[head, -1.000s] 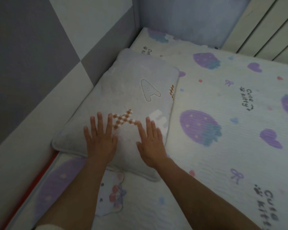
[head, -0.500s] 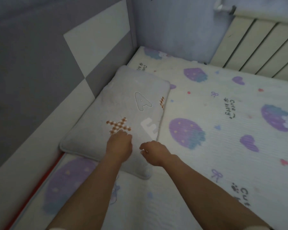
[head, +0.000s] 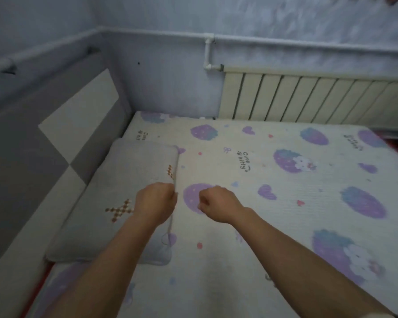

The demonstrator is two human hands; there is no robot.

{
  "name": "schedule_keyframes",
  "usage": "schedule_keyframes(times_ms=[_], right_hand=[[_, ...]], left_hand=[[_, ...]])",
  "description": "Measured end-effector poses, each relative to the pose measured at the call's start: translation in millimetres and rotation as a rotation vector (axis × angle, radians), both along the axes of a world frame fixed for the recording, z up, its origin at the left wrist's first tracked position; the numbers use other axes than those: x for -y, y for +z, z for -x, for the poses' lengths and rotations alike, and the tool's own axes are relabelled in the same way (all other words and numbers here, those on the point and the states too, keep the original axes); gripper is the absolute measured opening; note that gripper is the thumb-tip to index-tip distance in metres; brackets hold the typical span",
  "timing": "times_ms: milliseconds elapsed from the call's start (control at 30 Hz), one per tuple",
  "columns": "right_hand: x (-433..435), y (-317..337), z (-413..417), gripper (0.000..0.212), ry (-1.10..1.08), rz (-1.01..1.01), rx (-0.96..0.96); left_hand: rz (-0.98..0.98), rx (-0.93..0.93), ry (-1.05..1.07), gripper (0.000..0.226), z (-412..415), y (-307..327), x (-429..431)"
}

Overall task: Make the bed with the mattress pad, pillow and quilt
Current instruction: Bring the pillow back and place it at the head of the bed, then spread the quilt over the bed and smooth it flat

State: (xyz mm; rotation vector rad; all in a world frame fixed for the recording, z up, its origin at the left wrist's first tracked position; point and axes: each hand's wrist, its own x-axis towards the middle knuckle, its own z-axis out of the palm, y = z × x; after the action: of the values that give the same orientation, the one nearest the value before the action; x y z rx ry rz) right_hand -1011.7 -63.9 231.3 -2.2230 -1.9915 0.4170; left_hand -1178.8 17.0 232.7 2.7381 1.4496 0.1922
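Note:
The grey pillow (head: 129,180) with a checked X patch lies flat at the head of the bed, against the left headboard. Under it the white mattress pad (head: 285,203), printed with purple strawberries and hearts, is spread across the bed. My left hand (head: 155,201) hovers over the pillow's right edge with loosely curled fingers and holds nothing. My right hand (head: 216,203) hangs beside it over the pad, also loosely curled and empty. No quilt is in view.
A padded grey and white headboard (head: 62,145) runs along the left side. A cream radiator (head: 308,99) stands against the far wall behind the bed, with a white pipe (head: 208,51) above it. A red strip shows at the bed's lower left edge.
Both hands have lifted off the pillow, where they pressed flat, and curled loosely. They have drifted right, and my view has risen to take in the far wall and radiator.

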Motion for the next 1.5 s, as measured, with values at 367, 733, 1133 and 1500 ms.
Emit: schedule_keyframes(times_ms=[367,733,1133,1500], right_hand=[[222.1,96.4,-54.3,0.03,-0.468,-0.055,-0.013],[481.2,111.8,-162.7,0.037,-0.966,-0.115,-0.009],[739.8,109.2,-332.6,0.033,-1.256,-0.136,-0.023],[889.6,88.7,-461.8,0.036,-1.383,-0.108,0.032]], left_hand=[[-0.04,0.081,-0.494,0.033,-100.1,94.6,154.2],[-0.046,0.074,-0.916,0.03,-287.2,102.8,369.2],[0.04,0.031,-1.235,0.028,-509.8,92.1,640.2],[0.067,0.03,-1.402,0.028,-669.9,83.3,798.4]])
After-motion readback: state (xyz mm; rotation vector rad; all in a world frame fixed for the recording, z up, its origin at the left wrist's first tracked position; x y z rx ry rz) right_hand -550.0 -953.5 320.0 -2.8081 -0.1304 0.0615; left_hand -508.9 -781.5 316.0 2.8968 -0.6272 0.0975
